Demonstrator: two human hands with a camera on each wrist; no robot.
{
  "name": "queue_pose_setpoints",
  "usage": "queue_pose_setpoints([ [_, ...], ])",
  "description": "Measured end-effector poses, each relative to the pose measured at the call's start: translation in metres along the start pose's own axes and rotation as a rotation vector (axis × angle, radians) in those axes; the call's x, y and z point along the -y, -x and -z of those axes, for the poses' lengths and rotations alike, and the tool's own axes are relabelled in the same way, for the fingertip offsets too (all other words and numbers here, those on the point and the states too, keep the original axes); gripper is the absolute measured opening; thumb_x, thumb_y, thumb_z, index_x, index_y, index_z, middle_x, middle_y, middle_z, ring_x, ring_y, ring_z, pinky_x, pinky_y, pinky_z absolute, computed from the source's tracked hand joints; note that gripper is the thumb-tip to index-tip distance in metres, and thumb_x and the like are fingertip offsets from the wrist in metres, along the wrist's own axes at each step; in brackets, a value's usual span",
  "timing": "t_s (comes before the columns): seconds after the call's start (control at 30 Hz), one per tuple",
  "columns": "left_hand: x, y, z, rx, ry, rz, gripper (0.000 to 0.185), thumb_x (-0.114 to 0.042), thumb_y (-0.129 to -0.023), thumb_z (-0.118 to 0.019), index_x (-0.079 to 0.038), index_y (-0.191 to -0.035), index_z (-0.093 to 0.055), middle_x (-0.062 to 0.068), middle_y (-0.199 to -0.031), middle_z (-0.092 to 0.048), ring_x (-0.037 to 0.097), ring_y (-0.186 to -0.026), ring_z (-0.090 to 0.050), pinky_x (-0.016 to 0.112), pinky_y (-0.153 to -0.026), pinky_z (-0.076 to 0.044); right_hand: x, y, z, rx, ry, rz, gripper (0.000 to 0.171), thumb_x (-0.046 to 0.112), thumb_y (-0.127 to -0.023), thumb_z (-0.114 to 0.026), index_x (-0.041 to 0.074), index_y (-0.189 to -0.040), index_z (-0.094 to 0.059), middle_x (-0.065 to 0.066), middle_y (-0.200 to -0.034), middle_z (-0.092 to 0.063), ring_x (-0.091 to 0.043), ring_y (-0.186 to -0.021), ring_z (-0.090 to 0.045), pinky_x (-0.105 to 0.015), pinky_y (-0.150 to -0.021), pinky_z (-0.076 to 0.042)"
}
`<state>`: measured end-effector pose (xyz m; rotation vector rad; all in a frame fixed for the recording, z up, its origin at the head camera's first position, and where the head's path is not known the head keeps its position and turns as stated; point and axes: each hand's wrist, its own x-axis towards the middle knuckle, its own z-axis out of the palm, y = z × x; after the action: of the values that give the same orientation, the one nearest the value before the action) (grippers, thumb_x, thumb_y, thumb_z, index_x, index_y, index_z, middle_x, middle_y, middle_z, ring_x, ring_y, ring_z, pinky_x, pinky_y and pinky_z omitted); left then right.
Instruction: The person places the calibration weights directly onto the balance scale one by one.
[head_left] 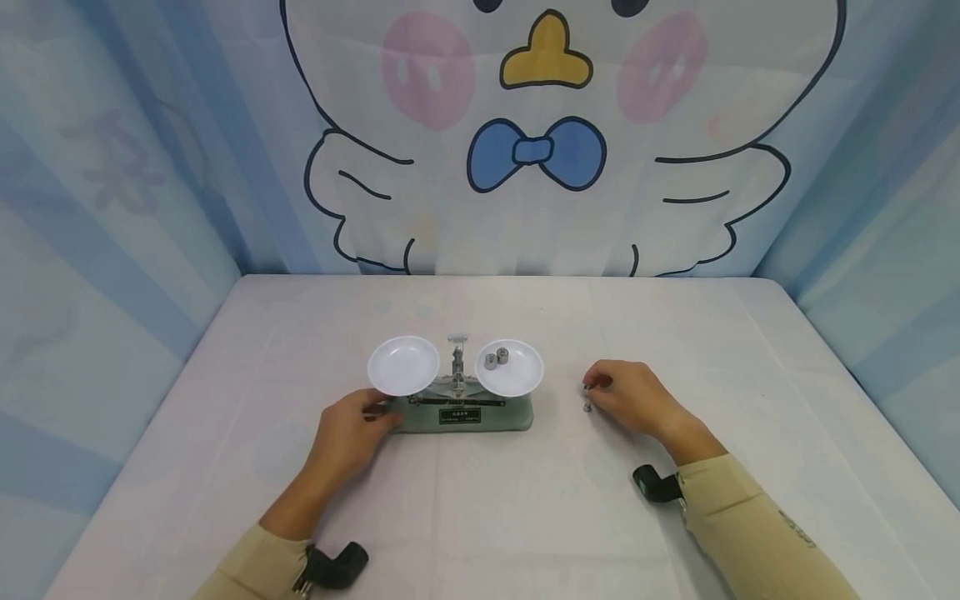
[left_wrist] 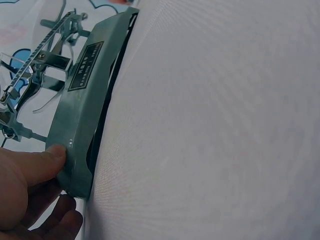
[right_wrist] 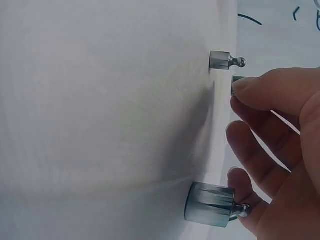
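Observation:
A balance scale [head_left: 465, 416] with a green base and two white pans stands mid-table. The left pan [head_left: 403, 366] is bare; two metal weights [head_left: 497, 359] sit in the right pan [head_left: 525, 375]. My left hand [head_left: 351, 429] grips the left end of the base, its thumb [left_wrist: 56, 156] on the front face. To the right of the scale, my right hand [head_left: 630, 393] pinches a small metal weight [right_wrist: 237, 84] between thumb and finger, close above the table. Another small knobbed weight [right_wrist: 220, 60] stands beside it, and a larger weight [right_wrist: 207, 205] stands near the lower fingers.
A white cloth covers the table [head_left: 480, 508]. Behind it hangs a curtain [head_left: 540, 225] with a cartoon figure, and blue patterned curtains [head_left: 97, 275] line the sides. Black wrist cameras [head_left: 337, 567] stick out from both sleeves.

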<state>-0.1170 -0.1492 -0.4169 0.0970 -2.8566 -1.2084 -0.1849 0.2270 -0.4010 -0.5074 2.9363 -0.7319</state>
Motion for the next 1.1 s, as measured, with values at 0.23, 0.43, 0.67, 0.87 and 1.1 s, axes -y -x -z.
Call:
queue_pose_setpoints([
  [0.23, 0.000, 0.001, 0.000, 0.000, 0.002, 0.000, 0.038, -0.010, -0.088, -0.075, 0.004, -0.123, -0.065, 0.019, -0.120, -0.068, 0.036, -0.109, -0.065, 0.051, -0.091, -0.055, 0.006, 0.003, 0.005, -0.034, -0.026, -0.028, 0.016, 0.008, -0.094, -0.062, 0.006, -0.107, -0.071, -0.007, -0.105, -0.069, -0.030, -0.102, -0.060, -0.051, -0.092, -0.052],
  [0.43, 0.000, 0.001, 0.000, 0.002, -0.004, 0.000, 0.038, -0.009, -0.088, -0.075, 0.004, -0.123, -0.065, 0.019, -0.120, -0.068, 0.036, -0.109, -0.065, 0.051, -0.091, -0.055, 0.012, 0.003, 0.009, -0.085, -0.039, 0.023, 0.016, 0.007, -0.094, -0.064, 0.004, -0.108, -0.072, -0.008, -0.105, -0.070, -0.031, -0.102, -0.061, -0.052, -0.092, -0.052],
  [0.67, 0.000, 0.000, 0.002, 0.005, 0.000, 0.000, 0.039, -0.010, -0.089, -0.074, 0.004, -0.124, -0.065, 0.020, -0.121, -0.067, 0.037, -0.110, -0.064, 0.051, -0.092, -0.055, 0.028, -0.001, 0.014, -0.131, -0.057, 0.064, 0.017, 0.010, -0.096, -0.064, 0.005, -0.111, -0.071, -0.008, -0.108, -0.070, -0.029, -0.105, -0.062, -0.050, -0.094, -0.053],
  [0.87, -0.001, 0.001, 0.002, 0.008, 0.003, 0.005, 0.038, -0.010, -0.089, -0.075, 0.004, -0.123, -0.065, 0.019, -0.121, -0.068, 0.037, -0.110, -0.065, 0.051, -0.092, -0.055, 0.045, -0.006, 0.020, -0.172, -0.101, 0.137, 0.015, 0.007, -0.095, -0.064, 0.005, -0.108, -0.070, -0.006, -0.104, -0.070, -0.028, -0.103, -0.062, -0.049, -0.090, -0.053],
  [1.1, -0.001, 0.001, 0.001, 0.000, -0.003, -0.002, 0.039, -0.010, -0.088, -0.075, 0.003, -0.123, -0.065, 0.019, -0.121, -0.068, 0.037, -0.110, -0.065, 0.050, -0.091, -0.055, 0.064, -0.014, 0.021, -0.172, -0.121, 0.160, 0.017, 0.008, -0.094, -0.066, 0.004, -0.110, -0.070, -0.007, -0.106, -0.070, -0.028, -0.104, -0.062, -0.049, -0.093, -0.053],
])
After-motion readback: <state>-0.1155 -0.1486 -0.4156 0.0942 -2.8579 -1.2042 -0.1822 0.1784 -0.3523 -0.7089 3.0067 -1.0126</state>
